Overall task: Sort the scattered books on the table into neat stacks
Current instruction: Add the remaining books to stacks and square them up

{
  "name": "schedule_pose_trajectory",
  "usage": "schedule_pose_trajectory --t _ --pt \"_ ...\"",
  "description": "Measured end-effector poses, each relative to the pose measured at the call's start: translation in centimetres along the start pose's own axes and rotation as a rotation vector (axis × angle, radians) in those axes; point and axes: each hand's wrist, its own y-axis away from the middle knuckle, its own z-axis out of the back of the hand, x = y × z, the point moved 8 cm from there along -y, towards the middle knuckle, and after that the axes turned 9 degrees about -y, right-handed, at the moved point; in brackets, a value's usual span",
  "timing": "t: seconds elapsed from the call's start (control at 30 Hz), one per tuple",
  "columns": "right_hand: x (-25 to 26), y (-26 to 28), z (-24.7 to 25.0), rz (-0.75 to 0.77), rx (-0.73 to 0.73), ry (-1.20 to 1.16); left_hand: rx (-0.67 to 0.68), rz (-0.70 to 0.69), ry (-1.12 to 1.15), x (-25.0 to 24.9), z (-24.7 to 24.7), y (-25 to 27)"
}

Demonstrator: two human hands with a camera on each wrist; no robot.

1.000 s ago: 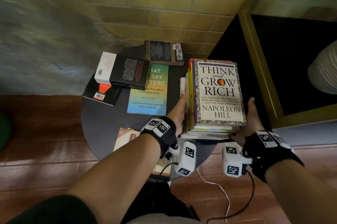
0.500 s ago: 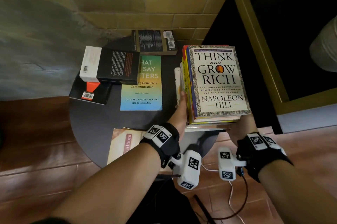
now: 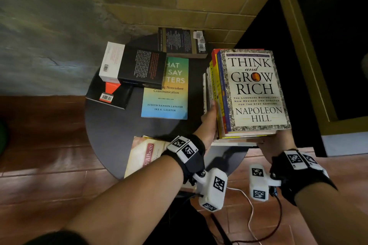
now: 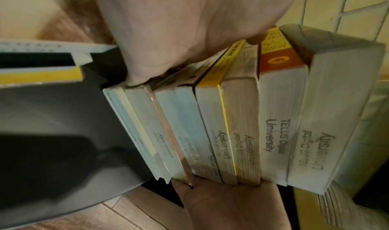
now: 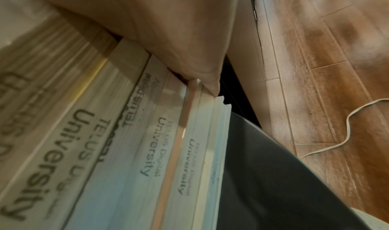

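Observation:
A stack of several books (image 3: 254, 89) with "Think and Grow Rich" on top stands at the right edge of the round dark table (image 3: 111, 129). My left hand (image 3: 209, 117) presses flat against the stack's left side, over the spines. My right hand (image 3: 274, 143) lies against its near right corner, fingers hidden. In the left wrist view the stack (image 4: 273, 133) sits squeezed between the left hand (image 4: 189, 25) and the right palm (image 4: 223, 205). Loose on the table lie a blue-green book (image 3: 165, 93), a black book (image 3: 141, 67), a black-and-orange book (image 3: 111, 95), a dark book (image 3: 181, 42) and a tan book (image 3: 143, 153).
A brick wall (image 3: 179, 5) runs close behind the table. A dark cabinet with a yellowish frame (image 3: 310, 65) stands right beside the stack. Wooden floor (image 3: 39, 165) surrounds the table, with a white cable (image 3: 249, 205) lying near my feet.
My right hand has slid from the stack's right side down to its near right corner. The left hand stays pressed on the left side.

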Motion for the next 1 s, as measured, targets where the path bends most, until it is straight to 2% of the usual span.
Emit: schedule_pose_trajectory --t 0.03,0.1,0.13,0.17,0.2,0.27,0.3,0.37,0.43,0.57,0.7,0.83,1.0 --pt "-0.6 0.0 0.1 -0.024 -0.003 -0.028 -0.005 0.016 -0.012 0.4 0.2 -0.2" --pt "-2.0 -2.4 2.3 0.012 -0.074 0.159 -0.003 0.036 -0.044 0.5 0.3 -0.3" --pt "-3.3 -3.5 3.0 -0.029 -0.093 0.127 -0.001 0.041 -0.06 0.4 0.3 -0.3" --pt "-3.8 -3.8 3.1 -0.005 -0.09 0.143 0.002 0.055 -0.08 0.4 0.3 -0.2" --pt "-3.7 -3.1 2.6 0.011 -0.122 0.06 0.002 0.069 -0.105 0.6 0.4 -0.5" --pt "-0.5 0.4 2.1 0.086 -0.134 -0.188 0.013 0.045 -0.12 0.6 0.6 -1.3" --pt "1.2 2.6 0.8 0.131 -0.031 -0.179 0.011 0.029 -0.136 0.1 0.5 -1.1" --pt "2.5 4.9 -0.2 0.054 0.106 -0.346 -0.028 -0.027 -0.178 -2.7 0.6 0.7" --pt "3.6 6.4 -0.6 0.068 0.208 -0.418 0.004 -0.087 -0.15 -6.1 -0.4 2.8" --pt "5.6 6.6 0.2 0.148 0.188 -0.287 0.04 -0.197 -0.126 -9.2 -0.9 2.7" --pt "7.2 6.6 -1.5 0.124 0.227 -0.069 0.002 -0.177 -0.11 -8.8 -0.6 -0.3" --pt "7.8 6.4 -1.9 0.114 0.172 0.204 -0.01 -0.196 -0.089 -9.5 -0.7 -1.6" --pt "8.2 6.8 -2.3 0.109 0.183 0.313 -0.046 -0.211 -0.093 -9.4 -0.7 -2.2"
